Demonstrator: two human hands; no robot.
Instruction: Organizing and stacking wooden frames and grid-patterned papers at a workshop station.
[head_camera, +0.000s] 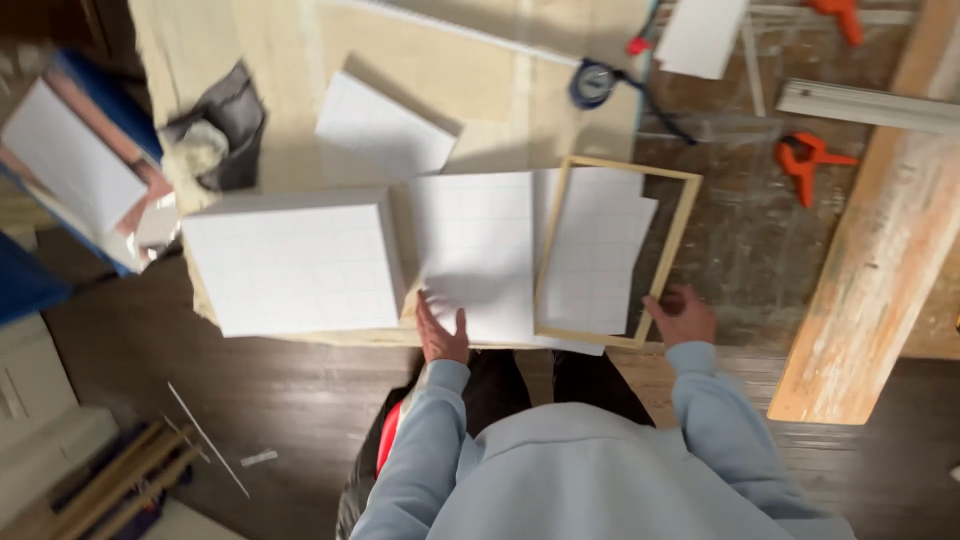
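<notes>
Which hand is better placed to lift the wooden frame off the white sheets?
Probably the right hand: it already touches the wooden frame at its near right corner. The left hand lies flat on a white sheet, beside the frame.

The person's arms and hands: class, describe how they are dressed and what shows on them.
Both arms wear loose, pale blue long sleeves with ribbed cuffs at the wrists. The left hand and right hand are bare, without gloves; no ring or watch is discernible.
</notes>
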